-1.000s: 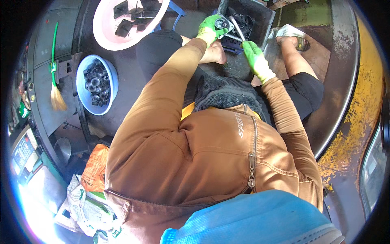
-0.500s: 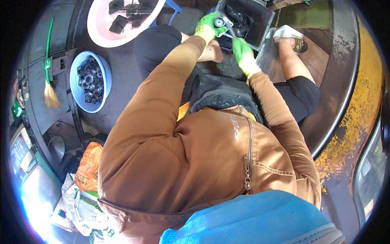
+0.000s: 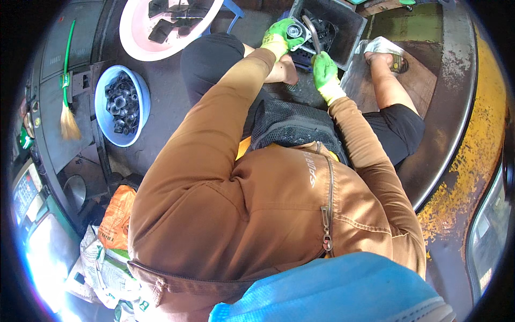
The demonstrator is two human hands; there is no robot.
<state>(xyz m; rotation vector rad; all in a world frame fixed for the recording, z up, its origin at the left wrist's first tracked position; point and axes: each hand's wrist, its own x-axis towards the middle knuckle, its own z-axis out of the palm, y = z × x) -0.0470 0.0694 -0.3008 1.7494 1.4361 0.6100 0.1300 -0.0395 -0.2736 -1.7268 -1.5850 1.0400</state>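
My left hand (image 3: 281,36), in a green glove, grips a small round metal part (image 3: 294,31) just above my knee. My right hand (image 3: 324,71), also green-gloved, holds a thin curved metal tool (image 3: 311,31) whose tip reaches up beside that part. Both hands work over the near edge of a dark square bin (image 3: 348,21) that holds black pieces. My brown-sleeved arms and jacket fill the middle of the picture.
A pink basin (image 3: 137,40) with black parts lies at the upper left. A blue bowl (image 3: 104,115) full of dark ring-shaped parts sits left of my leg. A broom (image 3: 67,102), orange and white sacks (image 3: 107,241), and a rusty yellow rim (image 3: 472,177) surround me.
Both hands have stayed at the bin's edge. My right hand has shifted left and nearer the left hand, and the tool now stands up beside the round part.
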